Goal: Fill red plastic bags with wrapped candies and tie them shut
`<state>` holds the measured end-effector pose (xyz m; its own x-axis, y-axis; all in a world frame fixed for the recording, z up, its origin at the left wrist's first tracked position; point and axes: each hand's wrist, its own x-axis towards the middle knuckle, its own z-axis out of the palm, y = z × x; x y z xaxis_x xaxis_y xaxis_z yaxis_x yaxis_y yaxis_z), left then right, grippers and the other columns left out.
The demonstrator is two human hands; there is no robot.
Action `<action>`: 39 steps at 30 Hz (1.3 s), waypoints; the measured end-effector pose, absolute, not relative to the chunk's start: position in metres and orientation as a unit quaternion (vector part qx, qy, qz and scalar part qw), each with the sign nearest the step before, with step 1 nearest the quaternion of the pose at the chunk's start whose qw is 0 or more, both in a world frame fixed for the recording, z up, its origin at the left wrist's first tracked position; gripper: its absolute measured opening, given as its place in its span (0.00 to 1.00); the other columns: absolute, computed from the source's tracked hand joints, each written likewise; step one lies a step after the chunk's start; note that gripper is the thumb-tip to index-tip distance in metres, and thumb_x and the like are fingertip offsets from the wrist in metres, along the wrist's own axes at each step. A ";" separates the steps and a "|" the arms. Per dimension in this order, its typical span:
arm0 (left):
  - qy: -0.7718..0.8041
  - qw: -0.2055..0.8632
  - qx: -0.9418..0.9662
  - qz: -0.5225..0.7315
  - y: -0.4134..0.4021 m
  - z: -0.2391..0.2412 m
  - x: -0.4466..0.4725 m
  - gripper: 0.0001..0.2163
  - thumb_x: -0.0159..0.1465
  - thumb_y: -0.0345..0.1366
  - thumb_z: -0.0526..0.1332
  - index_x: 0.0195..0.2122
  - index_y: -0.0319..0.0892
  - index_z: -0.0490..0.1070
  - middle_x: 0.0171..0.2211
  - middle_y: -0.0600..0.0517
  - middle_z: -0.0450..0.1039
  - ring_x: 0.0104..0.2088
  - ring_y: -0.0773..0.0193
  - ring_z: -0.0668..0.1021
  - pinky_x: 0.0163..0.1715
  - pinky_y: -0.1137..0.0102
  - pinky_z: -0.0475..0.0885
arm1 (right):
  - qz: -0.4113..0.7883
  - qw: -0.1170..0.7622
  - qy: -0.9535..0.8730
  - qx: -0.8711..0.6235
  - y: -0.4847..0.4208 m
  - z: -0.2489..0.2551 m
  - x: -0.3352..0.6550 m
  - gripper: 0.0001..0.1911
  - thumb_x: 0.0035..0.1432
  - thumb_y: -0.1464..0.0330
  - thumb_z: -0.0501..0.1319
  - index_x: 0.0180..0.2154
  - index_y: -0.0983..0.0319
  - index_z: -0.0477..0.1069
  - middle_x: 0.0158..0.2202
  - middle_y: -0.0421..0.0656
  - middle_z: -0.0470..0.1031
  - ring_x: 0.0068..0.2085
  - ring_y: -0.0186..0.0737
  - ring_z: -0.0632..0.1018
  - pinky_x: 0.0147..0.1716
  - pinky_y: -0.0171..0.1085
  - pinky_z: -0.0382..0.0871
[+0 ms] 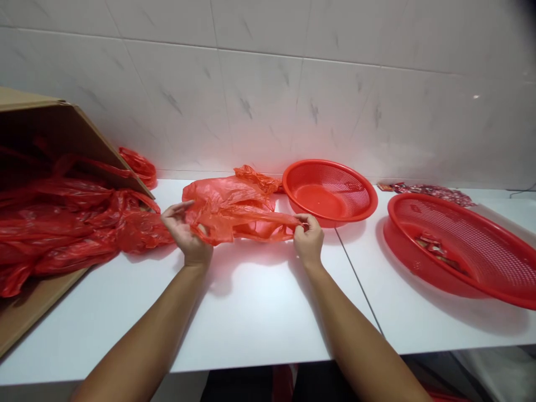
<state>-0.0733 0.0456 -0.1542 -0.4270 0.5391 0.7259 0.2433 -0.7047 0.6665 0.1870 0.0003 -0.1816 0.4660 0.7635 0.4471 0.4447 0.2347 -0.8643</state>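
Observation:
A thin red plastic bag is stretched between my two hands, just above the white table. My left hand is at the bag's left end, palm turned up, its thumb hooked in the plastic and its fingers partly spread. At the right end, my right hand pinches the bag's edge between thumb and fingers. Behind the bag lies a crumpled piece of red plastic near the wall. A round red plastic basket with perforated sides stands just beyond my right hand.
At the left a cardboard box lies open, with red plastic bags spilling out. A larger red basket on the right holds several small wrapped packets. Patterned wrappers lie by the tiled wall. A seam crosses the white table.

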 end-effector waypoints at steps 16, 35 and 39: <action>0.353 0.572 0.397 0.625 0.045 -0.131 -0.072 0.22 0.43 0.28 0.62 0.42 0.44 0.71 0.38 0.52 0.75 0.37 0.60 0.78 0.42 0.63 0.76 | 0.008 0.423 -0.591 -0.687 -0.011 -0.163 0.198 0.22 0.58 0.73 0.56 0.52 0.60 0.79 0.45 0.48 0.77 0.41 0.47 0.77 0.46 0.43 0.72; 0.359 0.136 0.862 0.331 0.014 -0.183 -0.019 0.12 0.71 0.37 0.57 0.47 0.47 0.81 0.47 0.47 0.82 0.47 0.51 0.82 0.51 0.57 0.75 | 0.065 0.509 -0.669 -0.538 0.005 -0.170 0.219 0.24 0.50 0.77 0.54 0.47 0.61 0.77 0.37 0.42 0.75 0.38 0.40 0.77 0.43 0.38 0.75; 0.461 0.111 0.851 0.226 0.019 -0.194 -0.022 0.21 0.64 0.48 0.65 0.56 0.47 0.79 0.55 0.42 0.78 0.56 0.41 0.77 0.60 0.47 0.69 | 0.076 0.564 -0.689 -0.449 -0.007 -0.159 0.234 0.29 0.48 0.73 0.57 0.53 0.58 0.75 0.47 0.46 0.70 0.39 0.41 0.75 0.36 0.39 0.74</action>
<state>-0.0222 0.0195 -0.1938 0.4728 0.8349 0.2818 0.7351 -0.5501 0.3962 0.2336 -0.0070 -0.1594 0.0385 0.7044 0.7087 0.5322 0.5859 -0.6112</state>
